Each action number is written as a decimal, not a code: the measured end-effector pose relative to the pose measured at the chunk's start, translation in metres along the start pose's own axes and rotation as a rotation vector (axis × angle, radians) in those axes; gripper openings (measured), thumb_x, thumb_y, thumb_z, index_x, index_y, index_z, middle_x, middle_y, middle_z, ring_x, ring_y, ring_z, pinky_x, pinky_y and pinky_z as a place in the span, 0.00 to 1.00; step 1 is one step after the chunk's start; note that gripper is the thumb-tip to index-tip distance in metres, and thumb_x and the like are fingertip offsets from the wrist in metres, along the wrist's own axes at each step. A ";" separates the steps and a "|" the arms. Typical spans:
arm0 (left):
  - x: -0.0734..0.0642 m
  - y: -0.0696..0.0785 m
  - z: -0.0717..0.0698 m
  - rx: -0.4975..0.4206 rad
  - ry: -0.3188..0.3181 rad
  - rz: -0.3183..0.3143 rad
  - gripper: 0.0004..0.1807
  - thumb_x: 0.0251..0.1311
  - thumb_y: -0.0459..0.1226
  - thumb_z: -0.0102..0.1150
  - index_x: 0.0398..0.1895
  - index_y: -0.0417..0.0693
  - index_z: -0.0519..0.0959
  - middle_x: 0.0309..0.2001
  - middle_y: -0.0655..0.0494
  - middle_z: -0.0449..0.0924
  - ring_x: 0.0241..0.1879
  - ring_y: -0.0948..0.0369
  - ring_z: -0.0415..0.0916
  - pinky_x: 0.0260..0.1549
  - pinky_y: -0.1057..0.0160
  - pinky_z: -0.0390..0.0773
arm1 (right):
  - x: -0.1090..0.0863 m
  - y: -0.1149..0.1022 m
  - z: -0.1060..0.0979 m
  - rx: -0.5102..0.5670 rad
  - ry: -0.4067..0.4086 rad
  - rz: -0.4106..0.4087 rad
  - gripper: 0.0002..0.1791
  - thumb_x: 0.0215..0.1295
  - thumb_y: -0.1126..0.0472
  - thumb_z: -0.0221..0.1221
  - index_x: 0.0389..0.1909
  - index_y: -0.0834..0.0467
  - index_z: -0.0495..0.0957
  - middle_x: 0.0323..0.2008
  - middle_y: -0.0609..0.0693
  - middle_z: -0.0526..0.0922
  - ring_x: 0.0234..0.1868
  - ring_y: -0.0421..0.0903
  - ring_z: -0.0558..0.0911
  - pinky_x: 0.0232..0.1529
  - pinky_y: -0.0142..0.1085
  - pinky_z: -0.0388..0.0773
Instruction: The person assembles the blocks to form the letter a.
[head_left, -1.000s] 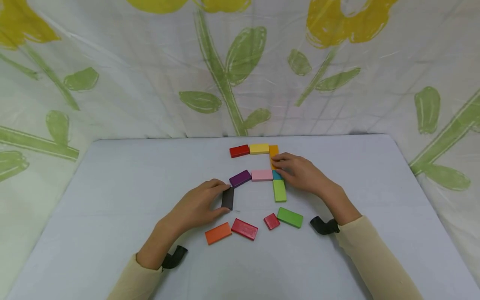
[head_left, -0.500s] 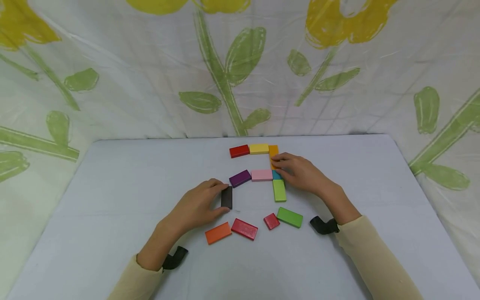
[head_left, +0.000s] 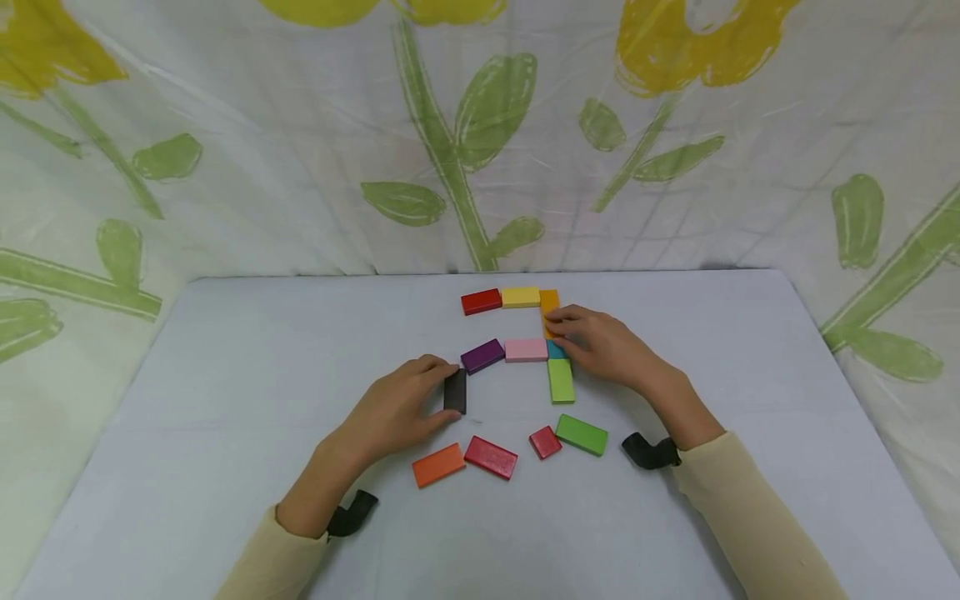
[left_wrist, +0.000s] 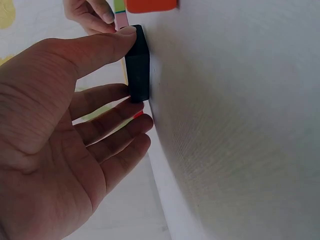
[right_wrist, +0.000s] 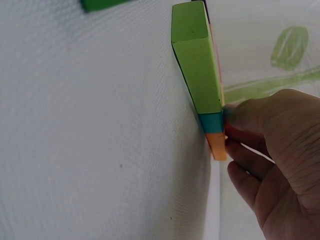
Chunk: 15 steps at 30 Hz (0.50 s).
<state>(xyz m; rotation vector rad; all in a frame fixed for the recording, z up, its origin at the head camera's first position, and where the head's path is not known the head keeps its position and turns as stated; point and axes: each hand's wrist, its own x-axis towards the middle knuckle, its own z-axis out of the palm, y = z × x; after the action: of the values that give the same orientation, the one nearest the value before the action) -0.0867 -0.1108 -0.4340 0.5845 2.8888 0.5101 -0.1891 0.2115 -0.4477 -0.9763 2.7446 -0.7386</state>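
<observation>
My left hand (head_left: 397, 407) pinches a black block (head_left: 455, 392) at its two ends, thumb at the near end and fingers at the far one. In the left wrist view the black block (left_wrist: 138, 75) stands at the table surface. Its far end is close to a purple block (head_left: 483, 356), which adjoins a pink block (head_left: 526, 350). My right hand (head_left: 603, 348) rests its fingertips on an amber block (head_left: 550, 301) and its thumb by a small blue block (head_left: 556, 351). Below the blue one a lime block (head_left: 561, 382) continues the line. Fingers partly hide the amber and blue blocks.
Farther back lie a red block (head_left: 482, 302) and a yellow block (head_left: 521, 297). Nearer are an orange block (head_left: 438, 465), a crimson block (head_left: 491, 457), a small red block (head_left: 545, 442) and a green block (head_left: 582, 435). A flowered curtain (head_left: 300, 167) hangs behind the white table (head_left: 187, 375).
In my left hand the black block has turned straighter and shifted slightly away from me, toward the purple block. My right hand has stayed in place.
</observation>
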 end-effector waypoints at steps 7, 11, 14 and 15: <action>0.001 0.001 0.001 0.009 0.003 -0.008 0.35 0.62 0.48 0.76 0.70 0.45 0.79 0.63 0.49 0.82 0.63 0.52 0.81 0.61 0.51 0.86 | 0.000 0.000 -0.001 0.002 0.006 -0.006 0.20 0.74 0.65 0.64 0.64 0.65 0.82 0.67 0.59 0.82 0.70 0.60 0.80 0.70 0.56 0.79; 0.000 0.001 0.001 0.011 0.004 -0.013 0.35 0.62 0.49 0.76 0.70 0.46 0.79 0.64 0.50 0.82 0.63 0.52 0.81 0.60 0.51 0.86 | 0.000 0.000 0.000 0.001 0.006 -0.008 0.20 0.74 0.65 0.63 0.64 0.65 0.82 0.67 0.59 0.82 0.70 0.60 0.80 0.70 0.56 0.79; 0.000 0.000 0.002 0.011 0.008 -0.009 0.35 0.62 0.49 0.76 0.70 0.46 0.79 0.64 0.50 0.82 0.63 0.52 0.81 0.60 0.51 0.86 | 0.000 0.000 -0.001 0.000 0.006 -0.006 0.20 0.74 0.65 0.64 0.64 0.65 0.82 0.67 0.59 0.82 0.70 0.60 0.80 0.70 0.56 0.79; 0.000 0.001 0.002 0.010 0.008 -0.009 0.35 0.62 0.49 0.76 0.70 0.46 0.79 0.64 0.50 0.82 0.63 0.52 0.81 0.60 0.51 0.86 | 0.000 0.000 -0.001 0.000 0.005 -0.004 0.20 0.74 0.65 0.64 0.64 0.65 0.82 0.67 0.59 0.82 0.70 0.60 0.80 0.70 0.56 0.79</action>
<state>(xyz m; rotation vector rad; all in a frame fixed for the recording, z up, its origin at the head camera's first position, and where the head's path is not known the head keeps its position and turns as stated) -0.0864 -0.1097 -0.4356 0.5722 2.9015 0.4978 -0.1891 0.2117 -0.4468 -0.9818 2.7476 -0.7430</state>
